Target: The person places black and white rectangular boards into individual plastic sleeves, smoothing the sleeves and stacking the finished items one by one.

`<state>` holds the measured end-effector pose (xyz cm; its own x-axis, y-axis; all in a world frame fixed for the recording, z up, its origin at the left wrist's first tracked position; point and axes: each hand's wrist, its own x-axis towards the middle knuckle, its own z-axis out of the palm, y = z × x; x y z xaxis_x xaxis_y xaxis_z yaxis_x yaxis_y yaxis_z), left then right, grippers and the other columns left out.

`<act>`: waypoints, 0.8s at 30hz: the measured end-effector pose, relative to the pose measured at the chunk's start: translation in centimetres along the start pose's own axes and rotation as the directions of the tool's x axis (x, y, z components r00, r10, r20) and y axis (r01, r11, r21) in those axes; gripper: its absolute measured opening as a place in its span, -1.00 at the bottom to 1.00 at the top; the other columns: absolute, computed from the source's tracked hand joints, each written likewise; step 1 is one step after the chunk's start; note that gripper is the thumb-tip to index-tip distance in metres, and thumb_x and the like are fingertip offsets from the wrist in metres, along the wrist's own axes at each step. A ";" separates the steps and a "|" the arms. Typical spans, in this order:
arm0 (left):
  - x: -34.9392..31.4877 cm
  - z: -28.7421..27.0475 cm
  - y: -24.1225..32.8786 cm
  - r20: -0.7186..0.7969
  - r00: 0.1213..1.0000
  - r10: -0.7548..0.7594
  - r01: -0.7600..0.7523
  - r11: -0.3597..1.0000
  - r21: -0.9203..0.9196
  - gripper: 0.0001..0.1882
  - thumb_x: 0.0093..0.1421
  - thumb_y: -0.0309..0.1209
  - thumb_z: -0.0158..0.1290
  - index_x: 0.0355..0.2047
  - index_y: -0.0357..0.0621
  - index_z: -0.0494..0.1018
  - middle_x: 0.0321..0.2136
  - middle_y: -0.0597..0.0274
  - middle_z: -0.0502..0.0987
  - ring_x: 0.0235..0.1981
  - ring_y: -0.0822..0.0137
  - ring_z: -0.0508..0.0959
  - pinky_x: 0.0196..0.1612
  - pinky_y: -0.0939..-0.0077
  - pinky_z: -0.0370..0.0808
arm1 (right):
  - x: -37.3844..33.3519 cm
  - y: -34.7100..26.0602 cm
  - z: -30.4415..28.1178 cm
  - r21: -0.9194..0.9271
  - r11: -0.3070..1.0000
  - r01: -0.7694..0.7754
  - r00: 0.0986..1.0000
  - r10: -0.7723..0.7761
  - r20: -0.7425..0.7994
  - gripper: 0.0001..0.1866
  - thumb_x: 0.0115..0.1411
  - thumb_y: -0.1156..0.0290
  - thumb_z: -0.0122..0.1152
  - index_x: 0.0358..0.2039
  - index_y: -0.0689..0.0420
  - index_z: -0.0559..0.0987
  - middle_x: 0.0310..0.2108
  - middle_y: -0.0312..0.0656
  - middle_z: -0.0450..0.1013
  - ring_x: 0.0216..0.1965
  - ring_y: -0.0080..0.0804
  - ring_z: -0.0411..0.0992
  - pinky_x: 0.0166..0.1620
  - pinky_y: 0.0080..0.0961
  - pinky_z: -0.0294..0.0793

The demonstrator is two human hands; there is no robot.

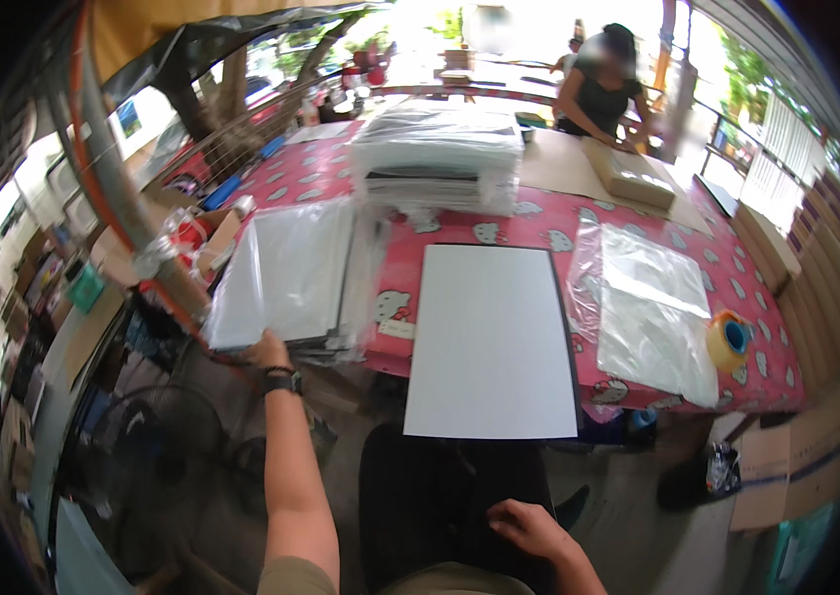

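Note:
My left hand (267, 351), with a dark band and watch at the wrist, grips the near edge of a stack of plastic-wrapped sheets (286, 263) at the left of the table. Part of its fingers is hidden at that edge. In front of me lies a white board (492, 342) with a dark border showing behind it, slightly overhanging the table's front edge. Low over my lap, my right hand (531, 530) is empty, its fingers loosely bent and apart. It touches neither the board nor the table.
A taller pile of plastic-wrapped packs (437, 154) stands at the back. To the right are clear plastic sleeves (653, 307) and a tape roll (727, 342). Across the patterned red table (395, 260), another person (603, 94) handles a brown cardboard package (630, 177). A fan (157, 436) stands lower left.

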<state>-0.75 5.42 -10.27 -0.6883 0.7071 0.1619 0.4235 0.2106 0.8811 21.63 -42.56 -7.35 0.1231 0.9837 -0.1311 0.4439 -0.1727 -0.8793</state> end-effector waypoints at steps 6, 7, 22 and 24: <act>-7.9 0.5 -7.2 0.244 0.953 0.182 -0.062 0.900 -0.431 -0.32 0.10 -0.11 -0.07 0.01 -0.48 0.10 0.04 -0.27 0.10 0.06 -0.06 0.13 0.06 0.22 0.09 | 0.5 0.5 -3.7 0.043 0.999 -0.002 0.982 0.010 -0.186 -0.80 0.05 0.40 0.10 -0.31 0.19 0.45 -0.40 -0.09 0.43 -0.34 -0.26 0.42 -0.27 -0.48 0.38; -9.7 0.6 -10.2 0.403 0.872 0.276 -0.266 0.960 -0.082 -0.36 0.08 -0.13 -0.06 0.01 -0.42 0.14 0.03 -0.22 0.14 0.05 -0.06 0.14 0.08 0.20 0.07 | 0.6 0.3 -4.6 0.040 0.999 0.010 0.971 0.000 -0.241 -0.81 0.04 0.41 0.10 -0.32 0.19 0.45 -0.42 -0.10 0.43 -0.36 -0.29 0.42 -0.28 -0.50 0.38; -22.9 -4.7 -11.5 0.781 0.210 0.588 -0.899 0.431 -0.083 -0.52 0.00 -0.13 -0.09 -0.10 -0.11 0.30 -0.25 0.04 0.41 -0.22 0.01 0.37 -0.18 0.01 0.24 | 4.1 4.5 -19.2 -0.077 0.996 -0.037 0.481 -0.050 -0.875 -0.85 -0.04 0.44 0.14 -0.46 0.24 0.49 -0.50 -0.16 0.42 -0.45 -0.45 0.36 -0.35 -0.55 0.34; -22.9 -4.6 -11.6 0.771 0.211 0.601 -0.888 0.447 -0.106 -0.52 0.00 -0.13 -0.08 -0.09 -0.09 0.29 -0.24 0.04 0.40 -0.23 0.01 0.37 -0.19 0.00 0.24 | 6.0 6.6 -20.0 -0.305 0.945 -0.119 0.473 -0.216 -0.854 -0.80 -0.09 0.40 0.17 -0.44 0.22 0.49 -0.43 -0.10 0.41 -0.36 -0.31 0.36 -0.26 -0.44 0.34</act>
<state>7.39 -16.34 -22.10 0.5635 0.7960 0.2211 0.7385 -0.6053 0.2968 43.02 -38.82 -4.82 0.7207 0.4594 0.5192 0.6752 -0.2956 -0.6758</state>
